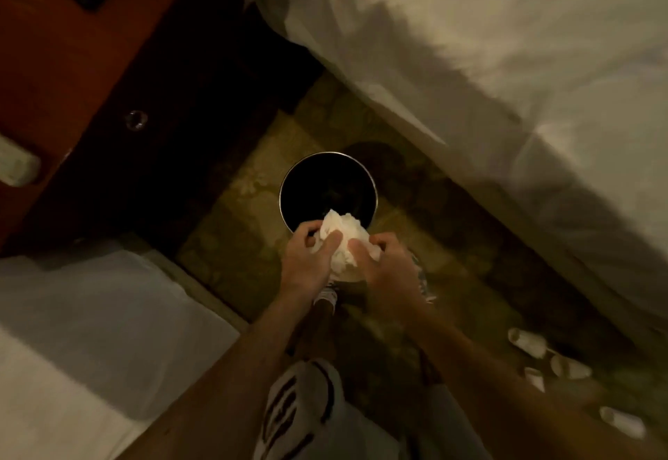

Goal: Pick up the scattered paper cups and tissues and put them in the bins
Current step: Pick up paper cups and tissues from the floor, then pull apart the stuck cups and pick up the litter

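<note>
Clutching the tissues [345, 243] bunched between my left hand [307, 261] and right hand [388, 266], right over the bin's [318, 181] near rim. If I let go here, loose bits could clip the edge and hit the floor. It's too dim to count sheets.

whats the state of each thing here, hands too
tissue wad: crumpled, held in both hands over the bin's near rim, not dropped yet
bin: upright, open top, inside too dark to read
left hand: fingers curled round the tissue wad
right hand: fingers curled round the tissue wad
paper cups: lying on their sides on the floor, to the right, untouched
</note>
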`<state>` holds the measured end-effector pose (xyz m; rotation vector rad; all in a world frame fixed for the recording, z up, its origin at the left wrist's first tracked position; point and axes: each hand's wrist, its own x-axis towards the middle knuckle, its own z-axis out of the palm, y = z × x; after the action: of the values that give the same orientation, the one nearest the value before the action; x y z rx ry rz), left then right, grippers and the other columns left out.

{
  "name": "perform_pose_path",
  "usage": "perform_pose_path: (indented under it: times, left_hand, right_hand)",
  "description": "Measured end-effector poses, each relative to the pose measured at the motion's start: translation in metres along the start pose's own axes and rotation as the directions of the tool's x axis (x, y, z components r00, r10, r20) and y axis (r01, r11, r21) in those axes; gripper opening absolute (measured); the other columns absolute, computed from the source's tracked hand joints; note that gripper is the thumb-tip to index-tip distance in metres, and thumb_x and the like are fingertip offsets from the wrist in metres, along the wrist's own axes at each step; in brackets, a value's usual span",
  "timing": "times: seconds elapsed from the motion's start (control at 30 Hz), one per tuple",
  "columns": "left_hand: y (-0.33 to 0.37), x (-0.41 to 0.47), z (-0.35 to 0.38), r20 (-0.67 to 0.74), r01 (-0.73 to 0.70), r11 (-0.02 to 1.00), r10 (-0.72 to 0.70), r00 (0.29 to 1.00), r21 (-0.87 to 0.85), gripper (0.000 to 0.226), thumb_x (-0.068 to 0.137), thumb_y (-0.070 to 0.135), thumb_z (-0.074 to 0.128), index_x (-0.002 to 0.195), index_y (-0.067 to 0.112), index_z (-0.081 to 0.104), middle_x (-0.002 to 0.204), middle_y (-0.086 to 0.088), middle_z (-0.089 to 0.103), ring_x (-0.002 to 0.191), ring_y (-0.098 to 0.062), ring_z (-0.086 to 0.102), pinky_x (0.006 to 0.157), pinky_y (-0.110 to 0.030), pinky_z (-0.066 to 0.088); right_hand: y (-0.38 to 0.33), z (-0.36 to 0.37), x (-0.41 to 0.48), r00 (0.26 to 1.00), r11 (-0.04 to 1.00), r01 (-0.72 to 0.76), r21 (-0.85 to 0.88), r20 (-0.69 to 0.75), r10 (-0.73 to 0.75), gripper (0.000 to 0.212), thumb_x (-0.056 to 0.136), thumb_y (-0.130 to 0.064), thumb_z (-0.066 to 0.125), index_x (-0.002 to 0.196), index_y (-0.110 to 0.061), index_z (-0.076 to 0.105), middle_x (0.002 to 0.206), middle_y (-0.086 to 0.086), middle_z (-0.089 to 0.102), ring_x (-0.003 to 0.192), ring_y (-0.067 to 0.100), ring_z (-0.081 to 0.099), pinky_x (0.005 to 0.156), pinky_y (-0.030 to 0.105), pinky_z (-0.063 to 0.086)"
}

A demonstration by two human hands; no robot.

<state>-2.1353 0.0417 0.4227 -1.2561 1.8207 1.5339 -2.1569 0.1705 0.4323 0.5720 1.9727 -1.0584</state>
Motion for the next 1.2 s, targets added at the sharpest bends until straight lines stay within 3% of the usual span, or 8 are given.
perform_pose_path:
  times: [0.2,0.3,0.4,0.5,0.63,0.83,1.03,1.2]
  left_hand:
    - [-0.05,0.142,0.004,0.06,-0.053,0.969,0.04,0.997,0.241,0.03,0.095,0.035,0.061,0.118,0.016,0.06,0.101,-0.002,0.063,0.082,-0.012,0.059,0.059,-0.019,0.047]
    - [-0.073,0.192,0.01,0.104,-0.038,0.945,0.005,0.995,0.326,0.035,0.099,0.039,0.051,0.123,0.015,0.06,0.113,-0.012,0.065,0.098,-0.031,0.063,0.08,-0.04,0.054]
    - [-0.094,0.226,0.015,0.142,-0.002,0.922,-0.058,0.988,0.388,0.039,0.103,0.04,0.041,0.133,0.017,0.054,0.127,-0.015,0.06,0.111,-0.037,0.059,0.094,-0.053,0.051]
    - [-0.108,0.242,0.019,0.199,0.012,0.901,-0.109,0.974,0.433,0.044,0.104,0.039,0.037,0.139,0.014,0.047,0.135,-0.017,0.052,0.117,-0.039,0.055,0.097,-0.055,0.049]
    - [-0.098,0.235,0.017,0.217,-0.034,0.847,-0.097,0.971,0.53,0.045,0.104,0.038,0.039,0.147,0.024,0.039,0.144,-0.013,0.047,0.123,-0.039,0.051,0.102,-0.049,0.046]
    - [-0.044,0.182,0.009,0.317,-0.262,0.716,0.06,0.947,0.648,0.029,0.103,0.038,0.045,0.096,0.016,0.062,0.099,-0.01,0.066,0.089,-0.028,0.064,0.069,-0.034,0.051]
    - [0.023,0.083,0.038,0.556,-0.611,0.461,0.268,0.787,0.643,0.045,0.095,0.046,0.057,0.061,0.017,0.051,0.053,0.007,0.054,0.055,-0.005,0.052,0.053,-0.029,0.034]
    - [0.038,-0.014,0.125,0.856,-0.883,0.169,0.22,0.468,0.439,0.038,0.091,0.052,0.053,0.066,0.023,0.051,0.05,0.005,0.049,0.05,-0.007,0.05,0.047,-0.032,0.036]
  right_hand:
    - [0.025,0.058,0.106,0.998,0.998,0.041,0.051,0.052,-0.044,0.045,0.103,-0.038,0.042,0.073,-0.012,0.062,0.06,-0.002,0.057,0.057,0.011,0.054,0.053,0.027,0.039]
    - [0.046,0.075,0.137,0.989,0.987,-0.012,0.159,0.15,-0.012,0.064,0.102,-0.048,0.034,0.097,0.009,0.062,0.097,0.029,0.067,0.094,0.042,0.064,0.085,0.056,0.052]
    - [0.057,0.091,0.162,0.986,0.971,-0.1,0.216,0.155,0.067,0.049,0.1,-0.052,0.037,0.101,-0.013,0.067,0.113,0.015,0.067,0.108,0.032,0.062,0.1,0.054,0.047]
    - [0.068,0.099,0.178,0.98,0.966,-0.138,0.218,0.168,0.102,0.05,0.099,-0.054,0.041,0.123,-0.017,0.063,0.119,0.004,0.064,0.111,0.022,0.059,0.098,0.04,0.047]
    - [0.075,0.088,0.165,0.991,0.97,-0.086,0.229,0.12,0.059,0.052,0.099,-0.047,0.047,0.138,-0.014,0.048,0.111,-0.006,0.053,0.095,0.005,0.054,0.065,0.008,0.04]
    - [0.074,0.041,0.099,0.999,0.975,0.033,0.219,0.011,-0.036,0.04,0.103,-0.041,0.039,0.118,-0.01,0.06,0.103,0.007,0.067,0.093,0.019,0.064,0.082,0.039,0.056]
    - [0.112,-0.033,0.011,0.983,0.956,0.132,0.264,-0.158,-0.092,0.025,0.101,-0.045,0.041,0.103,-0.026,0.057,0.085,-0.01,0.062,0.074,0.0,0.061,0.063,0.019,0.046]
    - [0.197,-0.086,-0.063,0.958,0.941,0.072,0.331,-0.285,0.027,0.021,0.095,-0.047,0.047,0.088,-0.032,0.058,0.078,-0.008,0.064,0.072,0.003,0.061,0.064,0.024,0.051]
